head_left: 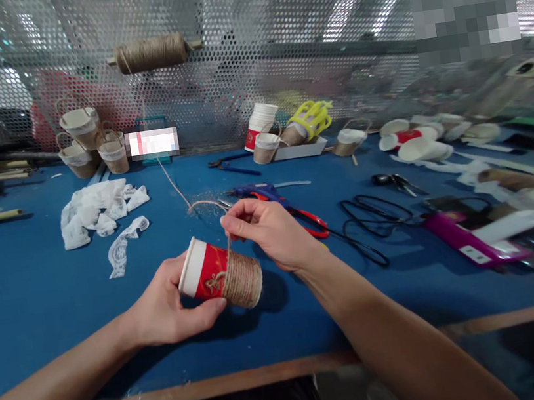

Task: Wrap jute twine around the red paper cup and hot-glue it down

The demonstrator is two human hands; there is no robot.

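Observation:
A red and white paper cup [210, 269] lies tilted on its side above the blue table, its rim toward the left. Brown twine [242, 279] is wound in close turns around its base half. My left hand [165, 304] is wrapped around the rim half of the cup. My right hand [271, 229] pinches the loose twine just above the wound part. From there the strand runs back across the table and up to a twine spool [151, 53] mounted on the mesh.
White lace [94, 211] lies at the left. Behind stand twine-covered cups [114, 154] and stacked paper cups [263, 120]. A blue glue gun [258, 191], red-handled scissors [314, 222] and a black cable [373, 211] lie beyond my right hand. Keys [396, 183] and a purple object [471, 241] are farther right.

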